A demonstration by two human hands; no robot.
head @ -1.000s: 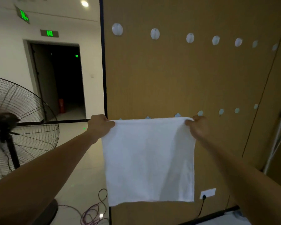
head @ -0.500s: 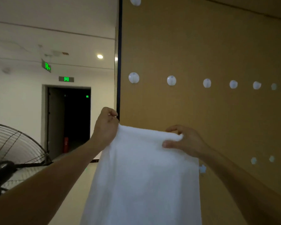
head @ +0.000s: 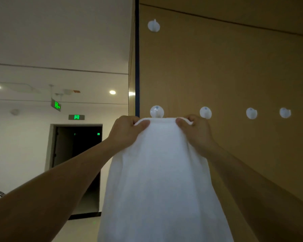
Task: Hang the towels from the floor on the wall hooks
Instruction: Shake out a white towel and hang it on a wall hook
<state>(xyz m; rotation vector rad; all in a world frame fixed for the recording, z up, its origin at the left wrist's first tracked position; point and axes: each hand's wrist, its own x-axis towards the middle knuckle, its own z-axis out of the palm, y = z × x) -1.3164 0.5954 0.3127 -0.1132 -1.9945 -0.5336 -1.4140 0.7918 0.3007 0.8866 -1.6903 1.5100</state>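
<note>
A white towel [head: 161,180] hangs down in front of the brown wall panel [head: 234,67]. My left hand [head: 126,131] grips its top edge on the left and my right hand [head: 196,131] grips it on the right, thumbs on the front. The top edge sits just under the leftmost white round hook [head: 157,111] of the middle row, covering the hook's lower part. Whether the towel touches the hook I cannot tell. The towel's lower end runs out of the frame.
More white hooks run rightward along the same row, the nearest hook [head: 205,112] just above my right hand. One higher hook [head: 153,25] sits near the panel's dark left edge. A dark doorway [head: 77,163] with green exit signs lies to the left.
Both hands have raised the towel up the wall and drawn closer together, bunching its top edge. The top edge now sits right under the leftmost hook; the view has tilted upward.
</note>
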